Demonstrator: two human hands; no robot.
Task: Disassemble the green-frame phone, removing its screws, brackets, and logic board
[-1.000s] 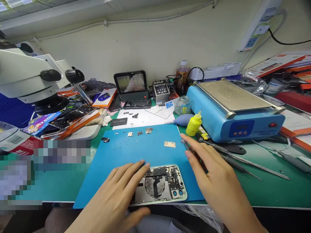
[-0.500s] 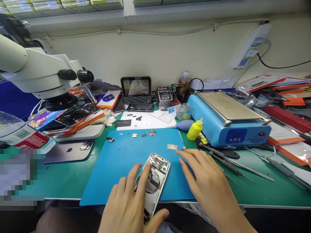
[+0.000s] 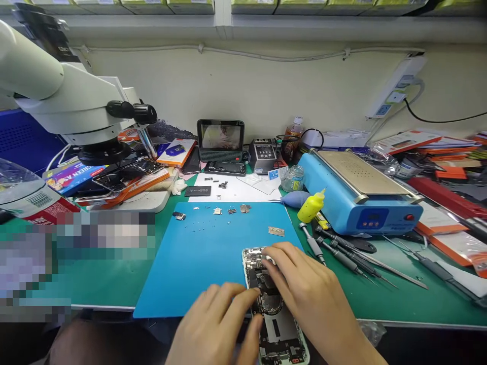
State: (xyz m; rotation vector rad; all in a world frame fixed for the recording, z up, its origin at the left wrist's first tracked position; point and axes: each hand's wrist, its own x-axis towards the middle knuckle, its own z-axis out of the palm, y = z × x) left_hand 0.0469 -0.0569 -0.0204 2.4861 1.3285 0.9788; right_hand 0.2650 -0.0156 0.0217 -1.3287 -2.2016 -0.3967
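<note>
An opened phone housing (image 3: 281, 329) with its inner parts bare lies at the front of the blue mat (image 3: 205, 258), tilted slightly. My right hand (image 3: 308, 289) grips its upper right side, fingertips over the camera corner, hiding that edge. My left hand (image 3: 220, 324) is at the phone's left side, its index fingertip touching the inside and its thumb apart from it. A flat metal plate (image 3: 276, 231) lies on the mat above the phone. Small metal parts (image 3: 245, 208) and several tiny screws (image 3: 200, 229) are spread farther back.
Right of the mat lie a screwdriver (image 3: 312, 243), more tools (image 3: 353, 261), a yellow bottle (image 3: 311, 207) and a blue heating plate machine (image 3: 361, 197). A microscope (image 3: 87, 111) overhangs the left. Behind the mat, a white sheet (image 3: 243, 188) bears a black battery (image 3: 198, 191).
The phone has turned more upright and shifted right. My right hand has come from beside the mat onto the phone's top corner. My left hand has slid to its left edge. The screwdriver now shows uncovered.
</note>
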